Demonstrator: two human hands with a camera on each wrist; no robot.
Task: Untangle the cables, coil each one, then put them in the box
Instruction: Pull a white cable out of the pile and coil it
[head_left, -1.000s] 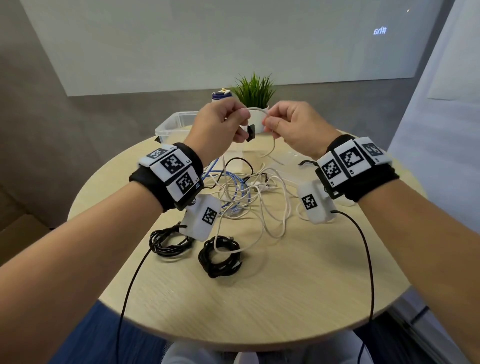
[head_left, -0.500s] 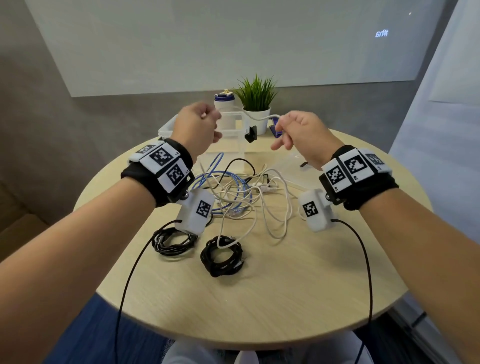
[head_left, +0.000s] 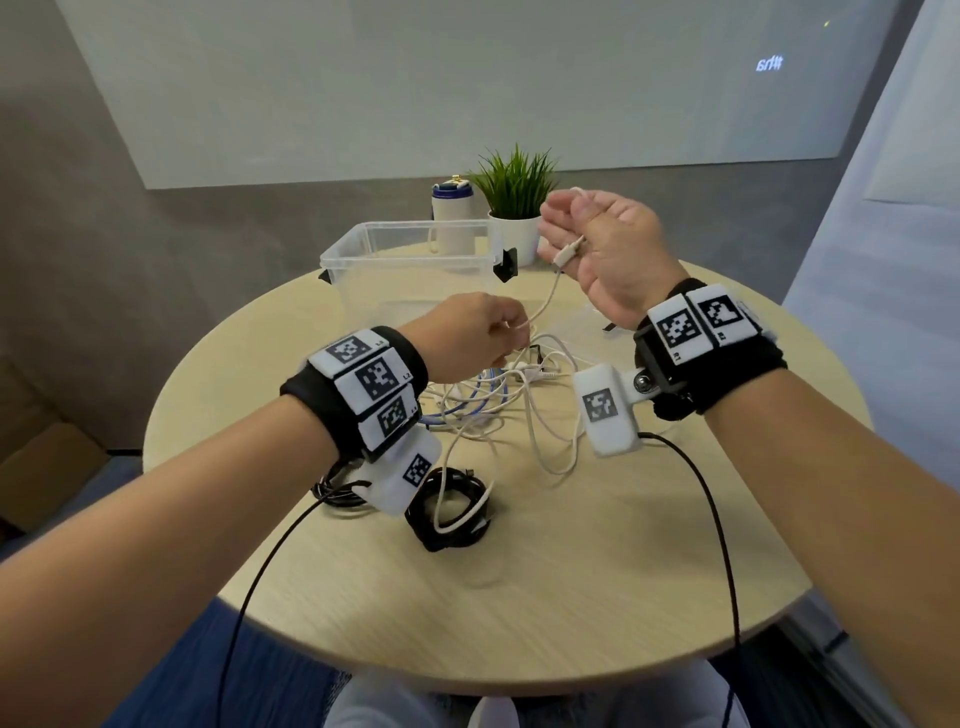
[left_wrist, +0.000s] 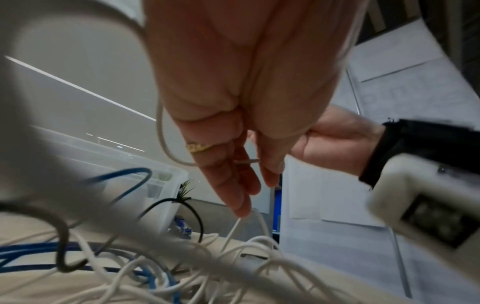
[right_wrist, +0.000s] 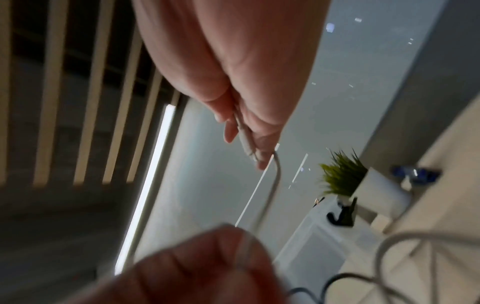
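While both hands (head_left: 608, 244) hold it, white cable (head_left: 545, 306) runs steeply diagonal.

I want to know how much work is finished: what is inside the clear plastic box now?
The clear box appears to hold no cables; only the table shows through its walls. The white bottle stands behind it. The left hand covers its near corner.
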